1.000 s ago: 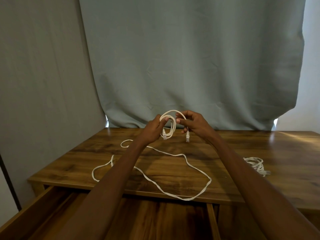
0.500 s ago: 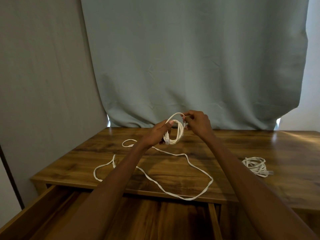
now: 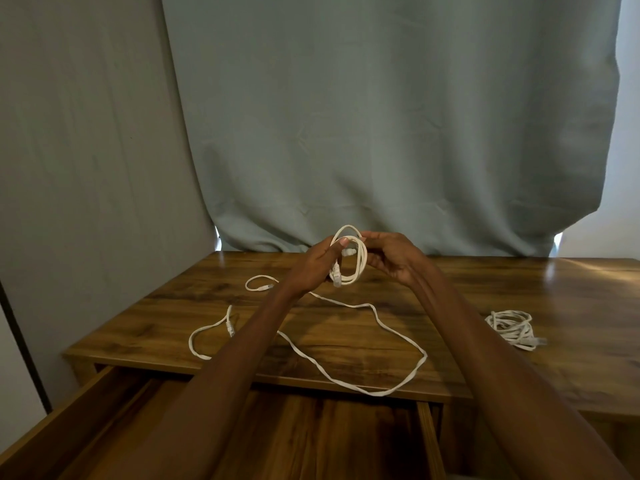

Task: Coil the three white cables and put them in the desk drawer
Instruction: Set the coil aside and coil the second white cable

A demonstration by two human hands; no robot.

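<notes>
Above the desk's middle I hold a small coil of white cable (image 3: 360, 263) between both hands. My left hand (image 3: 313, 266) pinches its left side, with a plug hanging below the thumb. My right hand (image 3: 393, 256) grips its right side. A second white cable (image 3: 377, 315) lies uncoiled on the wooden desk (image 3: 450, 292), looping from the left edge to the front edge. A third white cable (image 3: 512, 327) lies bundled on the desk at the right. The desk drawer (image 3: 424, 431) stands open below the front edge; my arms cover much of its inside.
A grey-green curtain (image 3: 381, 133) hangs behind the desk, and a grey wall (image 3: 86, 168) closes the left side. The loose cable's loop overhangs the desk's front edge above the drawer.
The dangling end of the held cable has been wound onto the coil, and my hands have drawn closer together around it. The cables on the desk have not moved.
</notes>
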